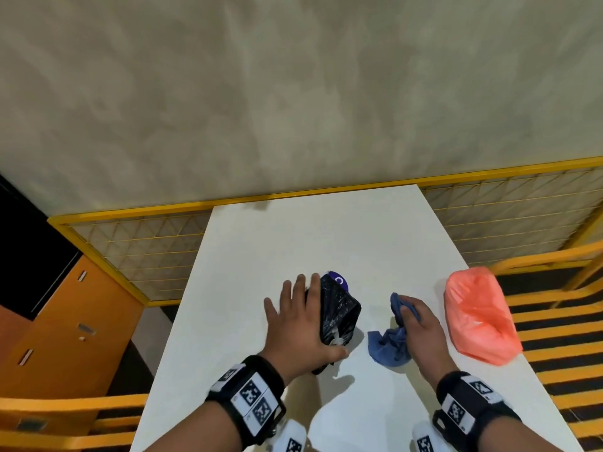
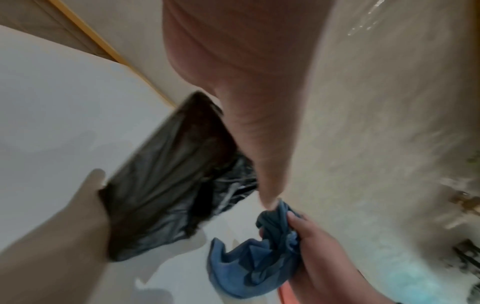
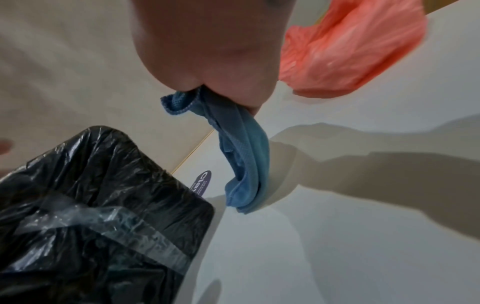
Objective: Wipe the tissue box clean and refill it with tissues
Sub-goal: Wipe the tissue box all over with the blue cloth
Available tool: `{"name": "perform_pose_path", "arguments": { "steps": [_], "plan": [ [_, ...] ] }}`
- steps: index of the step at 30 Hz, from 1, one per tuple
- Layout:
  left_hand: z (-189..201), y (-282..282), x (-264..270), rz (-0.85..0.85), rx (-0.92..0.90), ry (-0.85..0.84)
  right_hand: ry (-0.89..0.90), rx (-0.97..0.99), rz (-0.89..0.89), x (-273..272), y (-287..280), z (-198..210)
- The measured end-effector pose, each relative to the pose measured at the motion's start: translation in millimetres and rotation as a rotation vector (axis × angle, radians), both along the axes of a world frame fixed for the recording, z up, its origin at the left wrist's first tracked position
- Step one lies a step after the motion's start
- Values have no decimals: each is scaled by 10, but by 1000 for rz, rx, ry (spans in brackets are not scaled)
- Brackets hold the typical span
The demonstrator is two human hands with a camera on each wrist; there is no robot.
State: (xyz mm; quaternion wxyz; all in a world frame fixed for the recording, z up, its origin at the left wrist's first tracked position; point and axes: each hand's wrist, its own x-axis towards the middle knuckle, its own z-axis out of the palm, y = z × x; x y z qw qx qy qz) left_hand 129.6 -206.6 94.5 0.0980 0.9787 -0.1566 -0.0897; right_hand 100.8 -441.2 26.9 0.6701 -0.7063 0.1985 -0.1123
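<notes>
The tissue box (image 1: 339, 311), wrapped in crinkled black plastic with a strip of clear tape, stands tilted at the middle of the white table (image 1: 326, 236). My left hand (image 1: 300, 318) holds it, fingers stretched along its left side and thumb hooked round its near end. In the left wrist view the box (image 2: 166, 185) sits between thumb and fingers. My right hand (image 1: 421, 331) grips a bunched blue cloth (image 1: 390, 347) just right of the box, apart from it. The cloth (image 3: 241, 156) hangs from the fingers with its lower end on the table, beside the box (image 3: 91, 205).
A soft orange-pink plastic bag (image 1: 479, 318) lies at the table's right edge, close to my right hand. A round purple label (image 1: 339, 279) shows just beyond the box. Yellow mesh railing (image 1: 137, 246) runs behind the table, and an orange cabinet (image 1: 65, 321) stands at left.
</notes>
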Motion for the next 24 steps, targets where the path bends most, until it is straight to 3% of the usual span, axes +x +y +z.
{"name": "perform_pose_path", "arguments": {
  "steps": [3, 6, 9, 15, 20, 24],
  "plan": [
    [-2, -159, 94, -4, 94, 25, -5, 32, -30, -91, -13, 51],
    [52, -133, 201, 75, 46, 91, -89, -48, -22, -79, 46, 185],
    [85, 43, 296, 231, -167, 233, -228, -261, 89, -27, 234, 321],
    [-206, 271, 137, 398, -800, 553, -431, -736, 434, 118, 865, 201],
    [-523, 386, 29, 509, -1002, 689, -430, -854, 545, 157, 826, -188],
    [-618, 416, 4, 548, -1057, 683, -329, -856, 443, 139, 560, -318]
  ]
}}
